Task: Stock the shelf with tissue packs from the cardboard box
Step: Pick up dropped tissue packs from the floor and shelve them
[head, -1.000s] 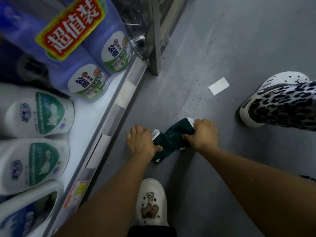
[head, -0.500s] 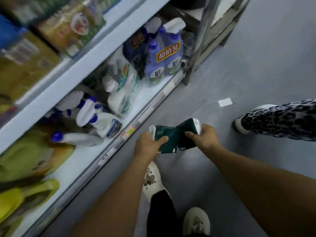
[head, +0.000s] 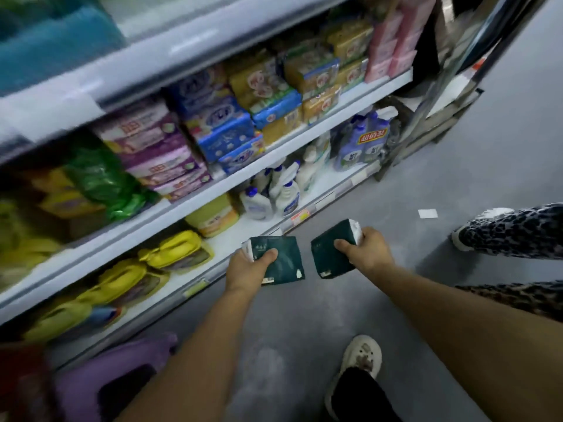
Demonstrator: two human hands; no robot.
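two packs (head: 281, 258) (head: 330, 254) now apart — one per hand (head: 248, 264) (head: 370, 251)

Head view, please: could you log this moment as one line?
left hand: grips green tissue pack | right hand: grips second green tissue pack | packs apart, above floor, by bottom shelf

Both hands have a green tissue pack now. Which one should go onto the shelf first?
Probably left. The left hand holds its tissue pack right at the bottom shelf edge, while the right hand and its pack are farther out over the floor.
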